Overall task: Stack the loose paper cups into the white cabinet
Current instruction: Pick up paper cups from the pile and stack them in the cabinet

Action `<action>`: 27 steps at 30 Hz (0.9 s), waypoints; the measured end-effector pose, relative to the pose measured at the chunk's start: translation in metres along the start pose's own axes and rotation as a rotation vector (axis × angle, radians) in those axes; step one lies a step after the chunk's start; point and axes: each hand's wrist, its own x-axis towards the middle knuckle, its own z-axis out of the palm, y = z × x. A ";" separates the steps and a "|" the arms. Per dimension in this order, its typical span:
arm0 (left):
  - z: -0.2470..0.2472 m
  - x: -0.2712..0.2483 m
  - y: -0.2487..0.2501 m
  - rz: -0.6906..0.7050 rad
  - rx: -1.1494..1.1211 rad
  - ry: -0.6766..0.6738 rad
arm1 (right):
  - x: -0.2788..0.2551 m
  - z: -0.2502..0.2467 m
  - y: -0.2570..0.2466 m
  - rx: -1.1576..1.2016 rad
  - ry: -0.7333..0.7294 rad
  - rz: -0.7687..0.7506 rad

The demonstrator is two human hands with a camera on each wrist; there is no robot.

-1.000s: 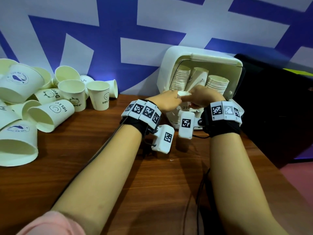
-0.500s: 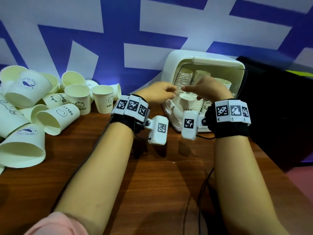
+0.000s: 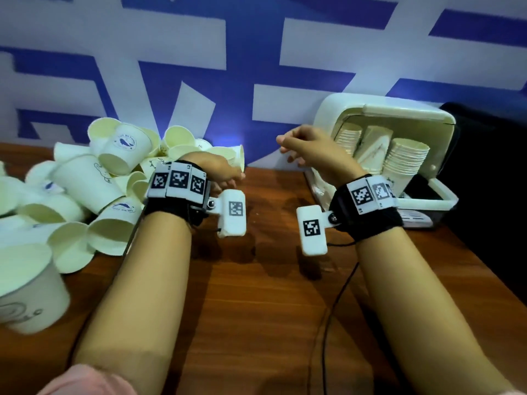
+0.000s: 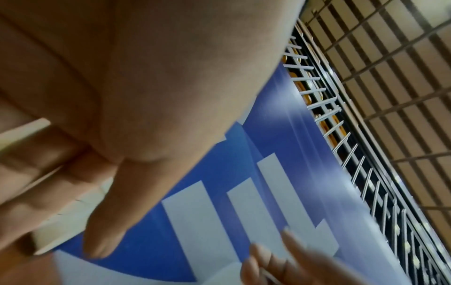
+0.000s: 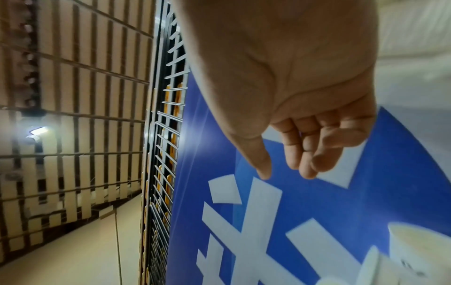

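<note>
1. Table [image 3: 256, 309] first, since it's the biggest thing: wooden, with the cup pile [image 3: 94, 195] heaped on its left side and the white cabinet [image 3: 399, 155] at the right against the blue and white wall [image 3: 256, 52]. Long carry between the two, so a cup could slip on the way across.

2. Cabinet is open at the front and already holds several stacks [image 3: 405, 163], one leaning. Pushing another cup in carelessly would probably tip that leaning stack out.

3. Pile is a loose jumble, cups on their sides and facing every way. Pulling one from the middle likely rolls its neighbours toward the table edge.

4. Left hand [image 3: 219, 172] is right at the pile's edge, by the sideways cup [image 3: 238, 161]. Can't tell if it's gripping anything, the wrist view is too blurry. A hard squeeze would crush thin paper.

5. Right hand [image 3: 308, 149] hangs in the air just in front of the cabinet, fingers [image 5: 307, 154] loosely curled, holding nothing.

6. Cable [image 3: 333, 306] trails over the table under the right arm and could snag.
</note>
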 end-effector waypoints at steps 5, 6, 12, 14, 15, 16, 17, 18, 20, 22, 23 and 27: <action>0.006 -0.002 -0.022 -0.102 -0.092 0.194 | 0.021 0.047 -0.003 0.221 -0.090 0.104; 0.009 0.002 -0.024 -0.105 -0.132 0.210 | 0.026 0.055 0.000 0.237 -0.103 0.131; 0.023 0.020 -0.030 -0.023 -0.220 0.220 | 0.047 0.087 0.029 0.328 -0.168 0.299; 0.026 0.018 -0.027 -0.017 -0.271 0.254 | 0.050 0.093 0.041 0.377 -0.197 0.325; 0.027 0.017 -0.026 0.000 -0.301 0.283 | 0.051 0.095 0.046 0.394 -0.206 0.335; 0.028 0.018 -0.024 0.004 -0.338 0.299 | 0.049 0.096 0.048 0.412 -0.220 0.342; 0.029 0.018 -0.024 0.009 -0.382 0.310 | 0.050 0.097 0.051 0.421 -0.231 0.343; 0.030 0.019 -0.023 0.018 -0.427 0.312 | 0.049 0.098 0.053 0.430 -0.244 0.336; 0.032 0.021 -0.022 0.032 -0.503 0.277 | 0.049 0.099 0.054 0.452 -0.298 0.327; 0.034 0.025 -0.023 0.053 -0.539 0.262 | 0.049 0.100 0.054 0.465 -0.313 0.331; 0.036 0.024 -0.023 0.058 -0.553 0.265 | 0.048 0.101 0.053 0.463 -0.310 0.336; 0.035 0.027 -0.024 0.042 -0.584 0.312 | 0.046 0.108 0.052 0.441 -0.250 0.331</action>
